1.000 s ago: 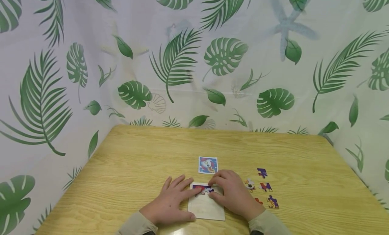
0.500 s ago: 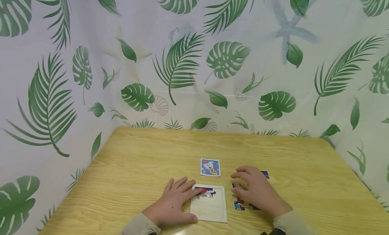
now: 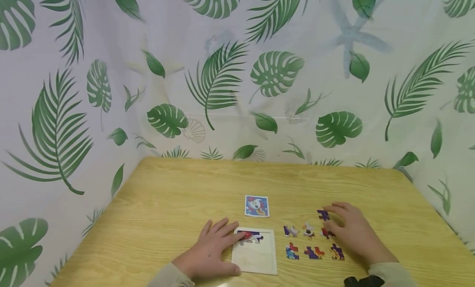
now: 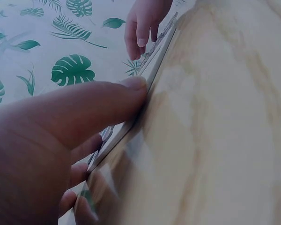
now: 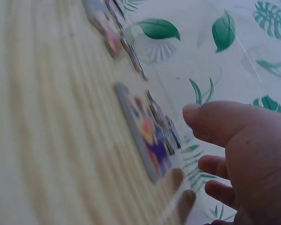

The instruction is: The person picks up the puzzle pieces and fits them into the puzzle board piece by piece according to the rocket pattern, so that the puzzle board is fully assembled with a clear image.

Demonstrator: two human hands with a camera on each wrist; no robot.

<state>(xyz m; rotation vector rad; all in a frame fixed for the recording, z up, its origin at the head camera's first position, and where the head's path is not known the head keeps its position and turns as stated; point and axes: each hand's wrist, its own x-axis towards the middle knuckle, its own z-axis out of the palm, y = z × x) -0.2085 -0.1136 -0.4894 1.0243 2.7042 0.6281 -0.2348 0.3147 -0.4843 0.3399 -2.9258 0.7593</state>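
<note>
My left hand (image 3: pixel 213 252) lies with fingers spread at the left side of a square wooden puzzle tray (image 3: pixel 256 268), its index finger on the joined jigsaw pieces (image 3: pixel 255 238) in the tray's upper left. In the left wrist view the thumb (image 4: pixel 107 101) lies at the tray's edge. My right hand (image 3: pixel 354 231) hovers at the right of the loose pieces, thumb and fingers apart. Its fingertips are beside a purple jigsaw piece (image 3: pixel 323 215), and the thumb partly covers a red and purple piece (image 3: pixel 327 232). Nothing shows in its grasp.
Several other loose jigsaw pieces lie in rows right of the tray, among them a white one (image 3: pixel 308 230) and a blue and red one (image 3: pixel 292 251). A rocket picture card (image 3: pixel 257 206) lies behind the tray on the wooden table (image 3: pixel 178 192). A leaf-print curtain (image 3: pixel 222 126) stands behind.
My right hand has left the tray and moved right, across the loose pieces to their far right side, uncovering them. My left hand stays on the tray.
</note>
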